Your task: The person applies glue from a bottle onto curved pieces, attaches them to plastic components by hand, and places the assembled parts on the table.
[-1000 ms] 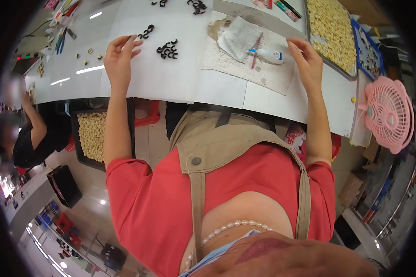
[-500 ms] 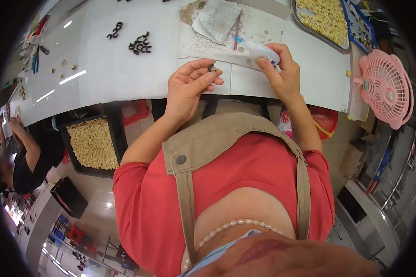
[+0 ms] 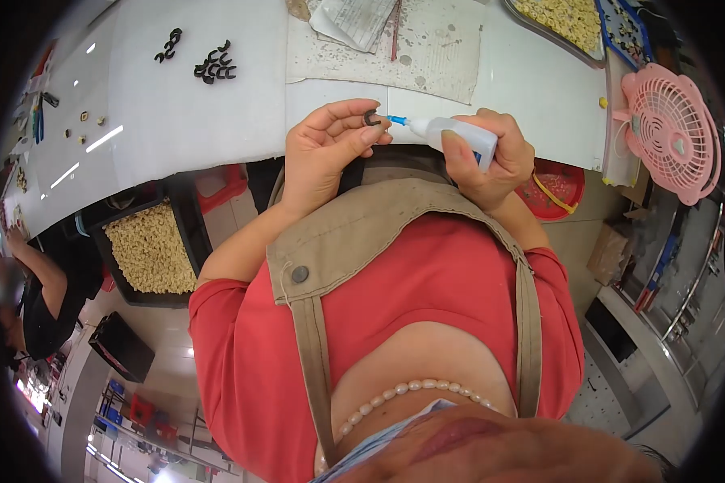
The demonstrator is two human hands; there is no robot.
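Between the thumb and fingers of my left hand [image 3: 330, 149] is a small dark C-shaped piece [image 3: 370, 118], its gap facing right. My right hand [image 3: 495, 153] is wrapped round a white squeeze glue bottle [image 3: 459, 135], tilted sideways. The bottle's blue nozzle tip [image 3: 396, 120] points left, right at the dark piece and my left fingertips. Both hands are over the near edge of the white table [image 3: 217, 121]. More dark C-shaped pieces [image 3: 216, 64] lie in a cluster on the table to the left, with a smaller group [image 3: 169, 46] beside them.
A stained board [image 3: 443, 56] with papers [image 3: 354, 20] lies ahead. At the back right are a tray of yellowish pieces [image 3: 564, 20] and a blue tray [image 3: 624, 36], near a pink fan [image 3: 670, 133]. A black crate [image 3: 189, 233] stands below left; another person's arm [image 3: 40, 266] shows far left.
My right hand has brought the bottle down from over the board, turning its nozzle toward the dark piece. My left hand still pinches the piece, now with its C shape showing.
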